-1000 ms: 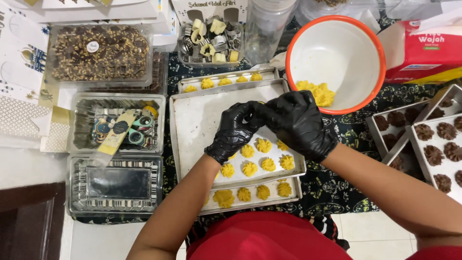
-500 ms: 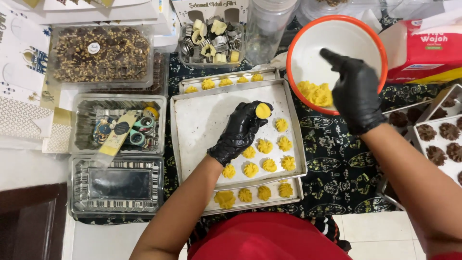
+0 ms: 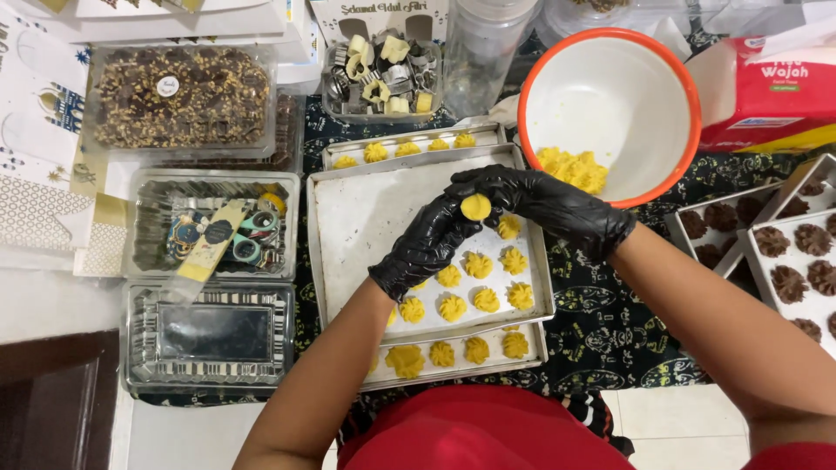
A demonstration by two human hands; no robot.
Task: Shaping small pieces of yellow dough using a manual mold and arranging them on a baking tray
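A dark patterned cloth (image 3: pixel 601 331) is seen covering the work surface, with every item below resting on it or beside it. A metal baking tray (image 3: pixel 366 218) is placed at the centre of the cloth; shaped yellow cookies (image 3: pixel 478 265) are set in rows toward its right and near edges, while its far left corner is bare. A second tray (image 3: pixel 409 150) with a row of yellow pieces is partly tucked under its far edge, and a third is visible under its near edge. A white bowl with an orange rim (image 3: pixel 610 96) stands just beyond the tray's far right corner, with yellow dough pieces (image 3: pixel 575 170) gathered at its near wall. Trays of brown cookies (image 3: pixel 784 261) are noted at the right edge of the cloth. Clear plastic boxes (image 3: pixel 178 96) are ranged along the left edge, and a container of metal cutters (image 3: pixel 383 65) sits at the far edge.

Both hands are gloved in black. The left hand (image 3: pixel 427 248) is held over the middle of the tray, fingers curled upward and pinching a yellow dough ball (image 3: pixel 475 206). The right hand (image 3: pixel 549 204) is brought in from the right, its fingertips pressed together against the same ball. The ball is held above the tray, apart from the placed cookies.
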